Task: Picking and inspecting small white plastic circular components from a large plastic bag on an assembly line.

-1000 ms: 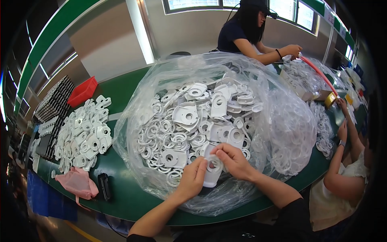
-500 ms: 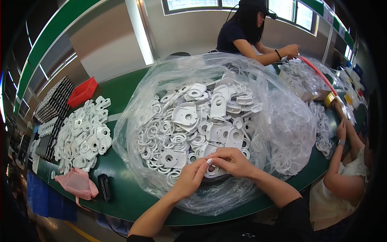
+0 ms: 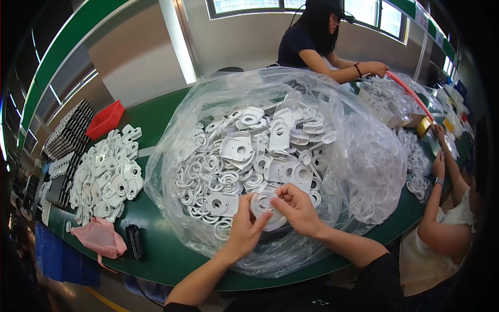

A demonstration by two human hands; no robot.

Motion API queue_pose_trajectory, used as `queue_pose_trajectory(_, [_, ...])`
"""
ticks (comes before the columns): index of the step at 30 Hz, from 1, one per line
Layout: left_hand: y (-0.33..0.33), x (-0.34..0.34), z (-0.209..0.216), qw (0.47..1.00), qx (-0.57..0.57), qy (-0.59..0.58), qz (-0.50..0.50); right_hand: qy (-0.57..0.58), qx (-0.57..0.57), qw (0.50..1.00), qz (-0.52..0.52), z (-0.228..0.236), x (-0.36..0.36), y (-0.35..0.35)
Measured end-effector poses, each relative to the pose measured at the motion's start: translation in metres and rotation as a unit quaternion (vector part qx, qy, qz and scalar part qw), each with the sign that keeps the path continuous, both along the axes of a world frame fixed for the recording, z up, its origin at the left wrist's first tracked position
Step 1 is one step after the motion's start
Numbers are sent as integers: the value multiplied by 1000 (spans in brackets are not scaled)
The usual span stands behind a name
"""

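Observation:
Between my two hands, over the near side of a big clear plastic bag (image 3: 171,208), is a round white plastic ring part (image 3: 263,203) with a hole in its middle. My left hand (image 3: 244,221) grips its left edge, thumb against the face. My right hand (image 3: 297,209) pinches the right side between thumb and fingers. Just below the ring shows another white plastic piece (image 3: 275,222), partly hidden by my hands. Beyond them, the open bag holds a heap of white plate-shaped parts (image 3: 236,147) with round holes, mixed with loose white rings (image 3: 228,178).
To the left lie a pile of white parts (image 3: 106,182), a red bin (image 3: 105,119), stacked black trays (image 3: 70,130), a pink pouch (image 3: 101,236) and a black case (image 3: 133,242). A bag of rings (image 3: 374,177) stands right. One co-worker (image 3: 317,41) is opposite, another (image 3: 442,208) at right.
The ring in my hands has turned from nearly edge-on to face-up, and my fingers have spread around it. Across the table, the co-worker's hands have shifted slightly along the red strip.

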State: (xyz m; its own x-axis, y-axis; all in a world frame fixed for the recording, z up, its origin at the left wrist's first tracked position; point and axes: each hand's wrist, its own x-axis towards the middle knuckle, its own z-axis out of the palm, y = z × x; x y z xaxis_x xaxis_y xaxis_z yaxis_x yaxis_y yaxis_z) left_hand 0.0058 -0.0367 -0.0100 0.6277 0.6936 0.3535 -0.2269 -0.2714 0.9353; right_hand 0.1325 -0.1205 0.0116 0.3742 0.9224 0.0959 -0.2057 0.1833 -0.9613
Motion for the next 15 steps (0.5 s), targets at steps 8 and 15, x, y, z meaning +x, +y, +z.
queue_pose_trajectory(8, [-1, -12, 23, 958, 163, 228, -56, -249, -84, 961, -80, 5, 9, -6])
queue_pose_trajectory(15, [46, -28, 29, 969, -89, 170, -153, -474, 42, 874, -97, -11, 30, 2])
